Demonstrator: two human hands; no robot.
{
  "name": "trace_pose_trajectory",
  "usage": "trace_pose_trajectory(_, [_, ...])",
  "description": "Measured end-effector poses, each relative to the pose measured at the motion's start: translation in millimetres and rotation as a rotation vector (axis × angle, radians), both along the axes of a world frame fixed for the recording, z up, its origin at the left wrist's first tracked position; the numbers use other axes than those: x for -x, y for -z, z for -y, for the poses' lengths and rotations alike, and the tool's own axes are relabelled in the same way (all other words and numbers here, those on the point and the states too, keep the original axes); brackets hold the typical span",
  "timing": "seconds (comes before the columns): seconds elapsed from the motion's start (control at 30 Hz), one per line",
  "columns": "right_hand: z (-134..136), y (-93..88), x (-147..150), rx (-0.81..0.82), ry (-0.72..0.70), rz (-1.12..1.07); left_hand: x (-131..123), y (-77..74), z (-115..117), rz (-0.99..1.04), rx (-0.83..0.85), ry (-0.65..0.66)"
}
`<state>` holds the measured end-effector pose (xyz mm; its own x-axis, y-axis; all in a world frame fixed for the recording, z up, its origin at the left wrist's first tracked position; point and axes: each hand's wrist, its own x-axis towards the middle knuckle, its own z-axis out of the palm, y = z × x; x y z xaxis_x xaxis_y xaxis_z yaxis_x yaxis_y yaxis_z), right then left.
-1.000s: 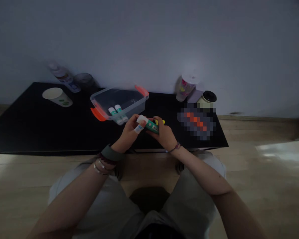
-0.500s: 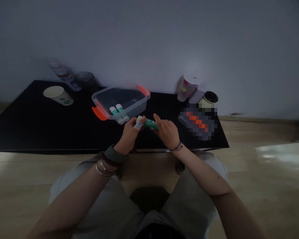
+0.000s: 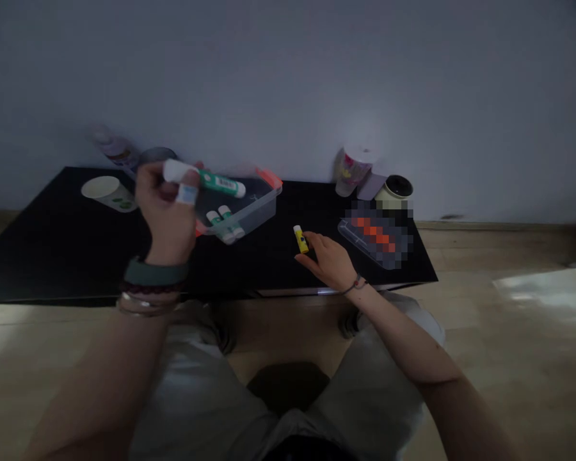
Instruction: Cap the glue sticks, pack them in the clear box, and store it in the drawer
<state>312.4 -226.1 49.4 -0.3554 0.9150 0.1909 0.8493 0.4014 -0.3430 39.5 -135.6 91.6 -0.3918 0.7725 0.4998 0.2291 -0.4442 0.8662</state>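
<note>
Black tabletop (image 3: 52, 256), green glue stick (image 3: 221, 184)

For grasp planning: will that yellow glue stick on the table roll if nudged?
Probably: the yellow glue stick looks round and lies on its side on the black table. Likely light and stiff, being a small plastic tube.

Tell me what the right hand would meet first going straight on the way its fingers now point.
The right hand would first meet the small yellow glue stick with a white cap, lying on the black tabletop at its fingertips; depth is unclear, so they may already touch.
</note>
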Motion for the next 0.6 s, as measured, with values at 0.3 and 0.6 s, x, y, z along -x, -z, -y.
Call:
trace_pose_trajectory(0.3, [0, 0.5, -14, -0.041, -0.019, 0.146, 2, 6.4, -86, -0.82, 0.654, 0.019])
trace_pose_trajectory(0.6, [1, -0.1, -25, -0.031, -0.04, 0.193, -9, 49.2, -108, -1.125, 0.971, 0.143])
